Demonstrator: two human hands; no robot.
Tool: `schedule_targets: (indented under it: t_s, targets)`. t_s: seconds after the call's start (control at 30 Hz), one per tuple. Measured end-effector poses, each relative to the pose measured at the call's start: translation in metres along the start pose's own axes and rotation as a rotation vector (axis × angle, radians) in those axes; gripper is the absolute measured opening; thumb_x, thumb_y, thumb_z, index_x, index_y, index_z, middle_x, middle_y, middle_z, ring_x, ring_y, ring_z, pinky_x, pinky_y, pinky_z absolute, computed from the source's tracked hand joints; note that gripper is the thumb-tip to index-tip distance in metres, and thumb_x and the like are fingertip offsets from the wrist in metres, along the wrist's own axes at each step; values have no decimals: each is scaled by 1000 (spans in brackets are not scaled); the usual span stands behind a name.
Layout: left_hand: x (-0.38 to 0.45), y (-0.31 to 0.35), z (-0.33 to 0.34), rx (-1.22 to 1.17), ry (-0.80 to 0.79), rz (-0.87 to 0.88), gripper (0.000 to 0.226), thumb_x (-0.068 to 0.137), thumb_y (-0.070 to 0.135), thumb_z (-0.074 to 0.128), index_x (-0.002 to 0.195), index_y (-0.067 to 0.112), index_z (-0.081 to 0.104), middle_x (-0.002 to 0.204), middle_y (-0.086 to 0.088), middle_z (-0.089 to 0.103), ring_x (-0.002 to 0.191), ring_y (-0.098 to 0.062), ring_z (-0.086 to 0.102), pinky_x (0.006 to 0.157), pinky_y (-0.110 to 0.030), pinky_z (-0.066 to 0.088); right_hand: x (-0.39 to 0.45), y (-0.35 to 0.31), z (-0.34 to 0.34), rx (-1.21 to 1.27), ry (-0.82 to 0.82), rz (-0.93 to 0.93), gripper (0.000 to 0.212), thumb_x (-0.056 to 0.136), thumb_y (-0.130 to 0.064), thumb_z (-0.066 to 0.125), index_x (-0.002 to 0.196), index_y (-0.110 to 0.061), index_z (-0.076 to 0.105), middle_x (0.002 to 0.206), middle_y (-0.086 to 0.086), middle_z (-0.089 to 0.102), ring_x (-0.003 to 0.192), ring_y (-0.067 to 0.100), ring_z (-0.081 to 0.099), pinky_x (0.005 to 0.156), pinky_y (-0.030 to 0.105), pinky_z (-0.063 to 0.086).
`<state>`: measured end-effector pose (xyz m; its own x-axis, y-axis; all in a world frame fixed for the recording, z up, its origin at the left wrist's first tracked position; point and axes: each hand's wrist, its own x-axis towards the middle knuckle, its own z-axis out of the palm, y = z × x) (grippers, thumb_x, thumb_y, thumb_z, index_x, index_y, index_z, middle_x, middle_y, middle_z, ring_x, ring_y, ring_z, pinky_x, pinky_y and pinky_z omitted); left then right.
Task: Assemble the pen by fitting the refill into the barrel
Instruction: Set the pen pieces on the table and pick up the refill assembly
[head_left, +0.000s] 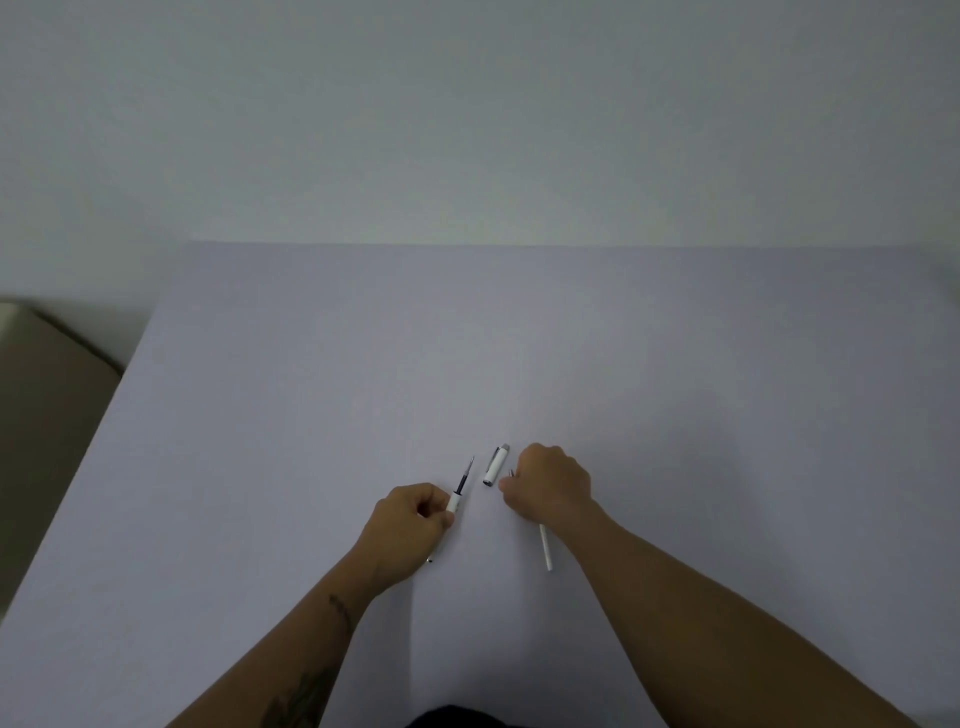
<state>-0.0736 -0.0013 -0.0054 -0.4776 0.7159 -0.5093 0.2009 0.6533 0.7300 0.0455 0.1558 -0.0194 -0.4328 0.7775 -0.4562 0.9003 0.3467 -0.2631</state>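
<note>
The pale surface (519, 338) is wide, bare and smooth, so any loose part could roll away across it. The left hand (410, 525) has its grip closed around a white barrel (455, 502), from whose far end a dark refill (464, 477) sticks out, tip pointing away; how deep it sits inside cannot be told. The right hand (550, 486) is curled shut over a thin white tube (545, 546) that trails back towards the person, with a small dark tip just showing at the knuckles. Between the two hands lies the cap (495, 465), loose and close to the right fingers. The likeliest mishap, I judge, is a knuckle nudging that cap and sending it rolling. Next, a crooked push could jam or bend the slender refill.
</note>
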Motion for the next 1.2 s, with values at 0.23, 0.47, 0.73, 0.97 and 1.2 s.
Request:
schedule_targets:
  t_s: [0.23, 0.47, 0.73, 0.97, 1.2]
  targets:
    - [-3, 11, 7, 20, -26, 6, 12, 91, 19, 61, 81, 16, 67, 81, -1, 66, 68, -9, 54, 57, -15, 41, -5, 11, -22, 393, -41, 34, 21, 75, -26, 61, 67, -8, 65, 70, 4, 67, 63, 20, 58, 58, 27, 43]
    - [-1, 35, 30, 50, -6, 76, 9, 87, 19, 66, 78, 18, 70, 77, -3, 70, 60, -7, 57, 42, -4, 41, -31, 24, -33, 947, -414, 144, 9, 86, -10, 68, 92, -9, 74, 73, 5, 66, 55, 12, 52, 49, 23, 33]
    - [-7, 47, 52, 25, -2, 67, 7, 86, 19, 69, 84, 13, 72, 81, -4, 67, 63, -9, 56, 42, -3, 41, -26, 47, -47, 1107, -111, 216, 13, 87, -12, 64, 75, -11, 69, 72, 5, 72, 52, 10, 58, 50, 23, 42]
    - [-19, 37, 51, 50, 32, 6, 9, 88, 19, 64, 81, 16, 69, 79, 0, 64, 67, -12, 54, 61, -21, 44, -9, 71, -39, 460, -44, 76, 19, 76, -14, 59, 77, 1, 69, 76, 9, 75, 69, 23, 67, 66, 30, 54]
    - [-28, 28, 45, 34, 20, -42, 12, 90, 17, 60, 85, 8, 67, 77, -4, 64, 67, -15, 53, 63, -25, 45, -11, 67, -9, 103, 24, 35, 13, 77, -25, 59, 78, -12, 57, 85, 8, 62, 83, 31, 66, 67, 29, 50]
